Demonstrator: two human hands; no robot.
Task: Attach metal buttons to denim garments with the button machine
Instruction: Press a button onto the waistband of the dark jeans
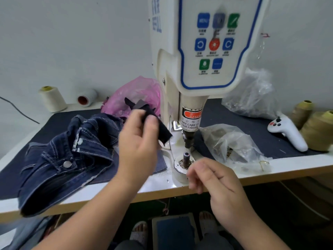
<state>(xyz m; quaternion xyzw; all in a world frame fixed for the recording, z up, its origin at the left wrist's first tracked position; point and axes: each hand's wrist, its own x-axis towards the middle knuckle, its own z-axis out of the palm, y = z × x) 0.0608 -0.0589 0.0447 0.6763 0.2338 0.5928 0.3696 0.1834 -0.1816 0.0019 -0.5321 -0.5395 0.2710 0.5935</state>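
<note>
Head view: a denim garment (68, 156) is lying on the table (288, 165) at left; the left hand (138, 141) is pinching a dark fabric scrap (158, 127) beside the button machine (203, 51); the right hand (218, 179) is hovering loosely curled, holding nothing visible, just below the machine's lower die (186, 157).

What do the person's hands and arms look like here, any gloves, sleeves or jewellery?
Both the left hand and the right hand are bare: no gloves, rings, watch or bracelet visible. Both forearms are uncovered as far as the frame shows, with no sleeve in view. Fingernails look short and unpainted.
</note>
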